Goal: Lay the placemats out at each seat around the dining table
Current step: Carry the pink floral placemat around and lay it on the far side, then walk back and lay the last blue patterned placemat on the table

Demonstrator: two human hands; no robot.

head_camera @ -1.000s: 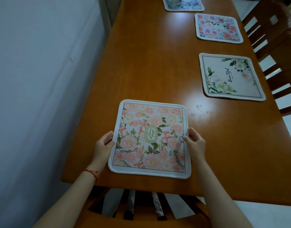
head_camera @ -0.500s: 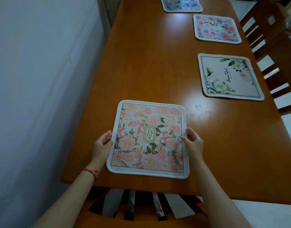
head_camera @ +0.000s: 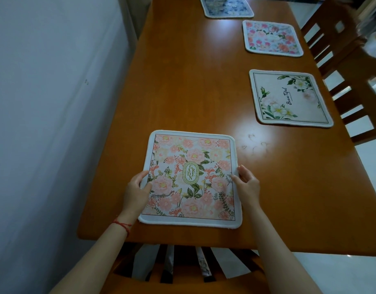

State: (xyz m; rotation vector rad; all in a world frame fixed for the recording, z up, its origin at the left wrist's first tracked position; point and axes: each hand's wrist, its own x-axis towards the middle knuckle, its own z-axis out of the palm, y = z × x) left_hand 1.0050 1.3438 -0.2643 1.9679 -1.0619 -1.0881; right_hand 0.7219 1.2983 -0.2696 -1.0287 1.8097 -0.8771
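Left hand (head_camera: 136, 192) and right hand (head_camera: 247, 184) pinching side edges of floral placemat (head_camera: 192, 179) flat on bench (head_camera: 182, 92); I judge it light, floppy, best held at edges

Premises: a domestic dining room. Evidence consists of a long varnished wooden dining table (head_camera: 182, 81) set against a plain pale wall (head_camera: 44, 102), with slat-backed wooden chairs (head_camera: 352, 81) drawn up along its right side and another chair (head_camera: 182, 276) at the near end, over a light tiled floor (head_camera: 363, 279). Floral fabric placemats (head_camera: 289, 98) laid at separate seats, one lettered "GARDEN" (head_camera: 191, 177), are household table linen.
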